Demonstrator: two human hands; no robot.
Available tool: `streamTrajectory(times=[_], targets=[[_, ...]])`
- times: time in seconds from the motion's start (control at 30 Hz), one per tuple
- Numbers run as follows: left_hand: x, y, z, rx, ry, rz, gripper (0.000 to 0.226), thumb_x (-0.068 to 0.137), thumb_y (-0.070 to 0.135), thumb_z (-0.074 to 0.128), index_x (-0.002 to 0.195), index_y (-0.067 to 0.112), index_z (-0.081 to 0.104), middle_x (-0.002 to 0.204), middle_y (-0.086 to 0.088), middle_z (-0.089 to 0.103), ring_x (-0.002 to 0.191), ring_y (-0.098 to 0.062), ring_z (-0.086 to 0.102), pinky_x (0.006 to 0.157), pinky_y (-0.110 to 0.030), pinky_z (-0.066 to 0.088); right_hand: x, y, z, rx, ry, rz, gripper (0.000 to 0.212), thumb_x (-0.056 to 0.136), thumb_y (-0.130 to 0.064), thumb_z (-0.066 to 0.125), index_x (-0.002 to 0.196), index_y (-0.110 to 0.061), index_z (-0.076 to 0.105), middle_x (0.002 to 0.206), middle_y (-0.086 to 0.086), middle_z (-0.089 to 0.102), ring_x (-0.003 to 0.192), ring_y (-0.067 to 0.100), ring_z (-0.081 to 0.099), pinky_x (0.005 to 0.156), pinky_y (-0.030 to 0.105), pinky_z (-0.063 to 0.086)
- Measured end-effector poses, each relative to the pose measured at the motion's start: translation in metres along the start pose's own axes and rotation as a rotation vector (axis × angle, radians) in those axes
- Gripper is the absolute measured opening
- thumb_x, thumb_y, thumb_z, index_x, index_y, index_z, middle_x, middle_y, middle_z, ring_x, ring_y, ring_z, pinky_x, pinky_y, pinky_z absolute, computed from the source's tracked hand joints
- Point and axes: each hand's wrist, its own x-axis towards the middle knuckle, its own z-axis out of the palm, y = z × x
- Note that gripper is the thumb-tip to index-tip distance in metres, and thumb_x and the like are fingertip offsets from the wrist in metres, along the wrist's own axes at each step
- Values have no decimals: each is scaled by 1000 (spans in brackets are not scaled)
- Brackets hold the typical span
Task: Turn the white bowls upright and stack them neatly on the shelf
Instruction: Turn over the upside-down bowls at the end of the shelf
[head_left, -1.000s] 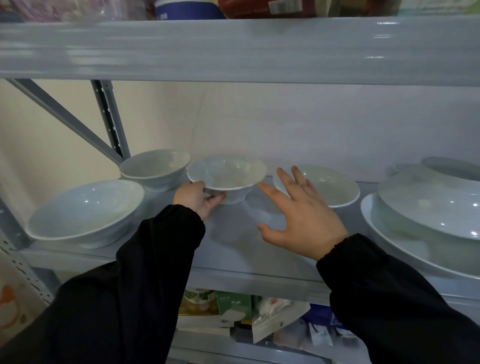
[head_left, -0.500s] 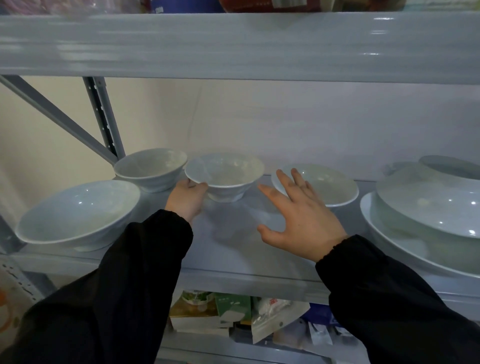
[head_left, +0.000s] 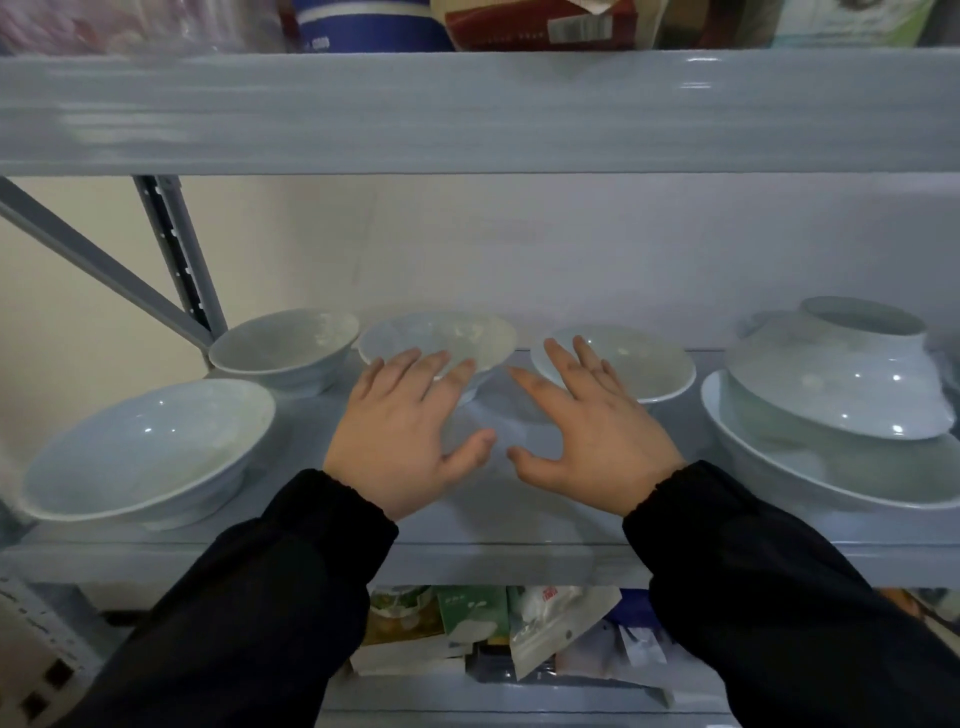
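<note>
Grey metal shelving stands against a cream wall (head_left: 467, 249), and the white bowls sit on its middle shelf (head_left: 493, 525). All are glossy and plain. A large shallow bowl (head_left: 150, 447) sits upright at the left, a small bowl (head_left: 283, 348) behind it, a centre bowl (head_left: 457, 338) and a low bowl (head_left: 639, 364) upright further right. At the far right an upturned bowl (head_left: 831, 379) rests foot-up inside a wide bowl (head_left: 841, 478). The left hand (head_left: 410, 441) is spread flat before the centre bowl; whether its fingertips touch it I cannot tell. The right hand (head_left: 587, 431) is likewise splayed, holding nothing, before the low bowl. On the upper shelf (head_left: 467, 114) a blue tub (head_left: 363, 26) carries blurred white lettering, beside a red packet (head_left: 535, 23) with a barcode. Packets (head_left: 467, 629) below are unreadable.
</note>
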Motion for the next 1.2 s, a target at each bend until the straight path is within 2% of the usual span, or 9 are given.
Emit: streamTrajectory(times=[0.3,0.53,0.77,0.97,1.2], targets=[[-11,11,5,-41,-87,76,71,89,64,37,137,15,57,135,-12,60,126,-36,53,105,-50,42,-44,0,-8,-62,-16,176,84,83,-71,40,156,-40,13,167,3,-2,153,25,-11,124,42,3],[-18,31,15,-81,-115,146,70,90,64,37,137,16,55,133,-12,59,125,-37,51,104,-54,41,-77,3,-9,-78,-76,280,88,78,-74,34,156,-43,5,167,2,-8,152,25,-16,124,43,-1],[-23,57,12,-51,-150,114,72,91,67,32,140,19,51,136,-9,57,129,-31,48,107,-50,39,-85,20,-14,-86,-79,245,87,86,-69,45,156,-41,3,167,1,-10,152,24,-18,124,43,-2],[-24,85,9,-3,-139,56,69,92,65,36,139,17,53,133,-11,59,126,-33,51,105,-51,42,-66,47,5,-84,-90,157,90,89,-65,43,157,-32,-5,166,8,-13,151,31,-18,123,49,0],[-25,114,7,75,-128,-43,70,92,65,37,142,18,49,139,-12,55,131,-35,47,107,-49,40,-50,75,28,-12,-143,149,92,88,-67,42,157,-32,-8,164,7,-24,146,38,-29,121,54,-5]])
